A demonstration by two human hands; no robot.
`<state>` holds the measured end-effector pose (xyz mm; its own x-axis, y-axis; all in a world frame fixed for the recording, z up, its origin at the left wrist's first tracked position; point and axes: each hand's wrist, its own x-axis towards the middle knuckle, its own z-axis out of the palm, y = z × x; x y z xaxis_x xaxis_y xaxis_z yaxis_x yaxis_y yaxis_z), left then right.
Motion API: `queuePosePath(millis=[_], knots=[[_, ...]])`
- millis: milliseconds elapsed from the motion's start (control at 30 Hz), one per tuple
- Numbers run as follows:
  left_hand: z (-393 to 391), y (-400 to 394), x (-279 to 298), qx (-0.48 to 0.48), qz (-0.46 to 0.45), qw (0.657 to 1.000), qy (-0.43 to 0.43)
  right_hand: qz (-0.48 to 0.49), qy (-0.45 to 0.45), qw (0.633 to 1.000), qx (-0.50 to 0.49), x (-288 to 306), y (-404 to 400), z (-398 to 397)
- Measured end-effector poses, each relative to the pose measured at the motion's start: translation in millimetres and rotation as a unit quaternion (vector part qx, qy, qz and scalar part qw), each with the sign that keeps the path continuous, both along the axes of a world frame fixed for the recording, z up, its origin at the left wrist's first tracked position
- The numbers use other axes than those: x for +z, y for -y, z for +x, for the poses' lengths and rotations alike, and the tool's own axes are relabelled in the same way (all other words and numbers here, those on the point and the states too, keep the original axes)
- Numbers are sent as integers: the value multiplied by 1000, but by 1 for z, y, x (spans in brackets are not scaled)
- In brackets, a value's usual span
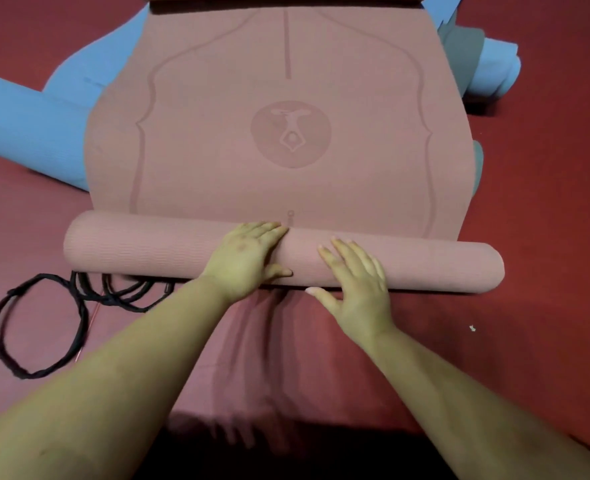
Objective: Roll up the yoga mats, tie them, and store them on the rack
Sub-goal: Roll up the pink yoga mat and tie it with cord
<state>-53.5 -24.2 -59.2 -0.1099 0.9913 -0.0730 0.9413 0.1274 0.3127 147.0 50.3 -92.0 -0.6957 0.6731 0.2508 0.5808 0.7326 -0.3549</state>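
The left hand point(246, 259) and right hand point(354, 277) are lying flat, fingers straight, pressing on the rolled end point(425, 265) of a ribbed pink yoga mat point(286, 150) that is lying on the red floor point(535, 202). An embossed round emblem point(290, 134) bears no readable writing. Black straps point(44, 306) are lying left; blue mats point(27, 129) are lying beneath.

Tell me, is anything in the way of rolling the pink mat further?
Nothing visible. Both hands, left and right, press flat on the roll, and the pink mat ahead is bare. The black straps lie behind the roll.
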Motion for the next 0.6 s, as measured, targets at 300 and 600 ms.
queuePosePath(millis=[300,600], knots=[[8,-3,-17,45,67,996,-43,-182,42,982,34,25,-73,-36],[-21,-43,0,40,38,998,-14,-39,4,999,1,2,-48,-41]])
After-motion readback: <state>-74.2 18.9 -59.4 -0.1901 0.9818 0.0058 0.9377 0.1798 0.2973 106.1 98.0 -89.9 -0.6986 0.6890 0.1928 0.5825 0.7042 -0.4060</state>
